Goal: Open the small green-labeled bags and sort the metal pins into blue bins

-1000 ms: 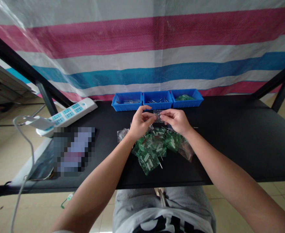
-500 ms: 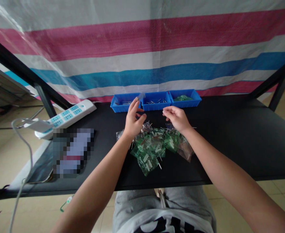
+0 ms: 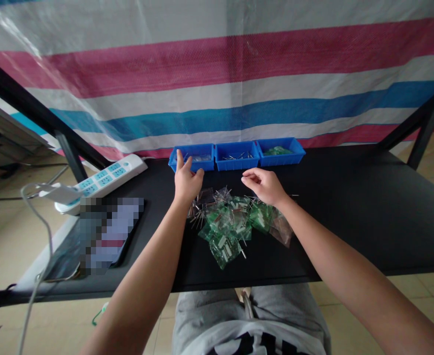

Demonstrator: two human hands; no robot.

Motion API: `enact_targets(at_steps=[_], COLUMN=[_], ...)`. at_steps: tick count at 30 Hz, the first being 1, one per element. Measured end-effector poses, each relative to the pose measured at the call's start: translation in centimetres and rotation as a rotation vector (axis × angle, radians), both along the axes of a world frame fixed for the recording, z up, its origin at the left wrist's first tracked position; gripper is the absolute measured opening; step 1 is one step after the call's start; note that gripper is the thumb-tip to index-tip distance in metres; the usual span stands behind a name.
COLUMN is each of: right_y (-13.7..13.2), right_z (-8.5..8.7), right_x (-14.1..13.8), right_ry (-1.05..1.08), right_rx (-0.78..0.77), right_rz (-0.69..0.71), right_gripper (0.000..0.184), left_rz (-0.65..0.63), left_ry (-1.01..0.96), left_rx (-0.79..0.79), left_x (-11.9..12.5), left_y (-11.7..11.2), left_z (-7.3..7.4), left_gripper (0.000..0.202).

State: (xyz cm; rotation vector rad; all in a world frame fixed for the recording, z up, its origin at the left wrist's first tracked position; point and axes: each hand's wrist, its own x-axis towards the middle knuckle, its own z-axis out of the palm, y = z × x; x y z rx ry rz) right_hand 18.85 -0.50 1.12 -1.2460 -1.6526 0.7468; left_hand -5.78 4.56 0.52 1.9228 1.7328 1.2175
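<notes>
1. Striped tarp (image 3: 217, 64) in pink, white and blue fills the whole upper half of the frame as a backdrop.
2. Below it, a black table (image 3: 350, 207) runs across the middle of the frame from edge to edge.
3. A white power strip (image 3: 102, 178) lies at the table's left end, its long axis slanting from lower left to upper right.
4. Three blue bins stand touching in a row along the table's far edge at centre, and the row runs left to right. The left bin (image 3: 206, 165) holds something clear, the middle bin (image 3: 237, 162) holds thin metal pins, and the right bin (image 3: 281, 159) holds green pieces. Each bin's long side faces the person.
5. The pile of small bags (image 3: 232, 224), green and clear, lies at centre frame just below the bins. It spreads mostly left to right, one bag juts toward the bottom edge, and thin metal legs stick out at mixed angles.
6. The left hand (image 3: 186, 181) rests above the pile's left end with its fingers spread and empty. One finger points up the frame and touches the left bin's front rim.
7. The right hand (image 3: 264, 185) hovers over the pile's upper right part with its fingers curled inward toward frame left. Whether they pinch anything cannot be told.
</notes>
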Motion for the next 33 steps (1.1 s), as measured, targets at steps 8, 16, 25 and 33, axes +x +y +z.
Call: enact_targets(at_steps=[8,16,25,33], right_y=[0.1,0.1,0.2,0.2], right_z=[0.1,-0.2,-0.3,-0.6], right_x=[0.1,0.2,0.4,0.5], right_ry=[-0.093,-0.261,-0.329,-0.343], right_rx=[0.032,0.124,0.165,0.211], right_rz=[0.006,0.033,0.06,0.058], right_gripper=[0.026,0.014,0.012,0.012], left_rz=[0.061,-0.004,-0.253,-0.379], left_ry=[-0.039,0.04,0.364,0.38], left_rx=[-0.045,0.007,-0.238,-0.297], left_x=[1.3,2.0,2.6,2.7], left_y=[-0.8,-1.5,-2.4,-2.2], left_z=[0.3,0.6,1.3,0.8], left_gripper=[0.062,0.046,0.025,0.022])
